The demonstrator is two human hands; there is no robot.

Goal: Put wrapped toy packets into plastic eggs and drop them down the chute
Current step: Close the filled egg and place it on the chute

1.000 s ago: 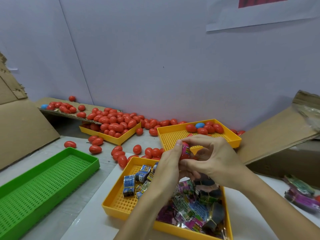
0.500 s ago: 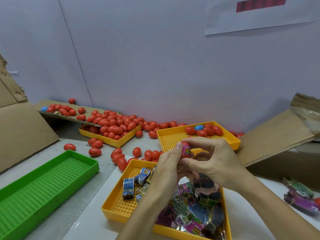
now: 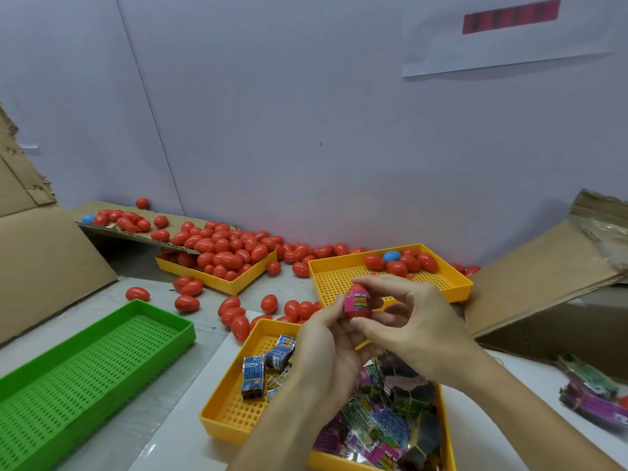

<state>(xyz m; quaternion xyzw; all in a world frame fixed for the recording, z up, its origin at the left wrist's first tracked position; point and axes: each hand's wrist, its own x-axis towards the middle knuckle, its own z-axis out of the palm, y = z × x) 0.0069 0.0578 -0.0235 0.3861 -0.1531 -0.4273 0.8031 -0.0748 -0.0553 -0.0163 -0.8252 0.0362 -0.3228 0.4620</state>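
A long green perforated plastic tray [image 3: 85,372] lies on the left of the grey worktop [image 3: 146,416], with brown cardboard sheets [image 3: 44,263] propped at both sides. Toward the wall, a sloping cardboard ramp [image 3: 163,237], probably the chute, feeds a yellow perforated tray [image 3: 234,283] heaped with red plastic eggs [image 3: 221,256]; more eggs lie spilled loose on the worktop beside it. A second yellow tray [image 3: 455,283] further right holds only a few red eggs and one blue egg [image 3: 391,256]. Nearest the camera, a third yellow tray [image 3: 217,413] holds blue wrapped toy packets [image 3: 253,375] and a heap of crinkled printed wrappers [image 3: 384,423].

Above that tray both hands meet on one small red egg with a pink printed label [image 3: 356,300]. The left hand [image 3: 326,355] pinches it from the left, and the right hand [image 3: 411,321] has thumb below and curled fingers over its top.

Judging by the pile under the ramp, many eggs are already done; this one looks to be in closing and has yet to go down. Plenty of packets remain.

Whether the held egg is fully snapped shut, or what is inside it, cannot be told. The near tray's right end and the packets [image 3: 598,396] at the right edge are cut off.
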